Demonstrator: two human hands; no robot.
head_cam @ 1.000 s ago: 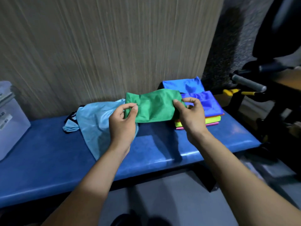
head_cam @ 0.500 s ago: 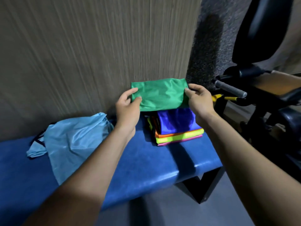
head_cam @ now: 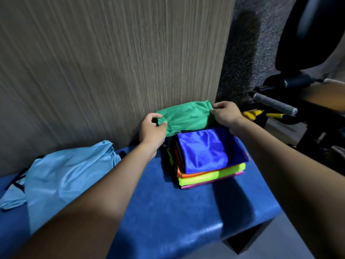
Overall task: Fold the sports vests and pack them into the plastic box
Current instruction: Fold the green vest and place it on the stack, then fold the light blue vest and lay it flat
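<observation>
A folded green vest (head_cam: pixel 186 117) is held by both hands above the far side of a stack of folded vests (head_cam: pixel 205 161). My left hand (head_cam: pixel 152 130) pinches its left end and my right hand (head_cam: pixel 226 114) pinches its right end. The stack has a royal blue vest on top, then orange, neon yellow and pink layers. It sits on the blue padded bench (head_cam: pixel 177 212) near the wall. An unfolded light blue vest (head_cam: pixel 61 176) lies crumpled on the bench at left. The plastic box is out of view.
A wood-grain wall panel (head_cam: pixel 112 62) rises right behind the bench. Black gym equipment with a grey-gripped handle (head_cam: pixel 274 102) and yellow parts (head_cam: pixel 252 114) stands close on the right. The bench's right end (head_cam: pixel 261 227) drops off to grey floor.
Both hands carried the green vest to the right, from over the light blue vest to above the folded stack. The view swung right, and the plastic box left the frame.
</observation>
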